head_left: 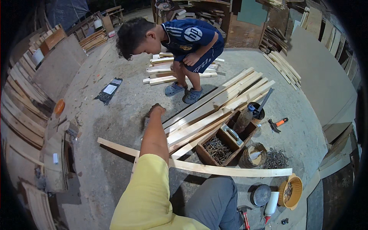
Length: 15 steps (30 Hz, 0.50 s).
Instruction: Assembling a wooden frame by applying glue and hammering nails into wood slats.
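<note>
My left hand [156, 109] reaches forward on a bare, yellow-sleeved arm, over the concrete floor just left of the far part of a stack of long pale wooden strips [209, 111]. Its back faces me and the fingers bend down out of sight, so I cannot tell whether they hold anything. Under my outstretched arm, one long wooden strip [230, 170] lies crosswise in front of my knee. Beside the stack stands a wooden box [245, 137] with nails [217, 150] and a bottle [243, 120] in it. My right hand is out of view.
A person [195, 42] in blue bends over beyond the stack, near more strips [163, 79]. To the right are an orange-handled hammer [278, 124], loose nails [276, 158], a yellow basket [294, 193] and a white glue bottle [271, 204]. A dark package [109, 90] lies left.
</note>
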Available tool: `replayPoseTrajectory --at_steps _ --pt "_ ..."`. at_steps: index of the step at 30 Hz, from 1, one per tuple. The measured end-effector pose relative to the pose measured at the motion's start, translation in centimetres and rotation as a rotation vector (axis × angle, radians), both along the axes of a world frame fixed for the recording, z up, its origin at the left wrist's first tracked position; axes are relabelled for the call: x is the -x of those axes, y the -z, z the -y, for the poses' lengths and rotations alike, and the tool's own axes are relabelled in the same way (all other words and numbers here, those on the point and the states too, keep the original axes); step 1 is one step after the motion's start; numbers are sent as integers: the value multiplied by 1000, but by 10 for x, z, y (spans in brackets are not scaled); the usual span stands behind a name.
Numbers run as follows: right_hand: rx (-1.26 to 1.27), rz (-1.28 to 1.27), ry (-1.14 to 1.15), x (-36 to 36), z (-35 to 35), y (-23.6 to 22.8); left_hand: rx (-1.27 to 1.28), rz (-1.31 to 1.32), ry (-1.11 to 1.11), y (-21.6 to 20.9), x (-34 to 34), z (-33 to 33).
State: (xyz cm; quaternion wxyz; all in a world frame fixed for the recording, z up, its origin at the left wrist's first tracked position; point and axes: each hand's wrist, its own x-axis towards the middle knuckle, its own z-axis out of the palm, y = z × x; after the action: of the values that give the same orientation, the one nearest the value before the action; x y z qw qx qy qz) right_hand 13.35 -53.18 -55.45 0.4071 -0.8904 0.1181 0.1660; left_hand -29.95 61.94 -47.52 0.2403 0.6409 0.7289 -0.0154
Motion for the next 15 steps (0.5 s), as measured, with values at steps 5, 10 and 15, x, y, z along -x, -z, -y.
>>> replayPoseTrajectory --at_steps 5,10,15 --pt "-152 56 -161 -14 32 33 -147 549 -205 13 18 0" --pt "-159 -33 -61 -27 56 58 -386 979 -446 -3 19 1" --pt "-179 -19 -49 -25 48 52 -864 850 -528 -55 16 2"
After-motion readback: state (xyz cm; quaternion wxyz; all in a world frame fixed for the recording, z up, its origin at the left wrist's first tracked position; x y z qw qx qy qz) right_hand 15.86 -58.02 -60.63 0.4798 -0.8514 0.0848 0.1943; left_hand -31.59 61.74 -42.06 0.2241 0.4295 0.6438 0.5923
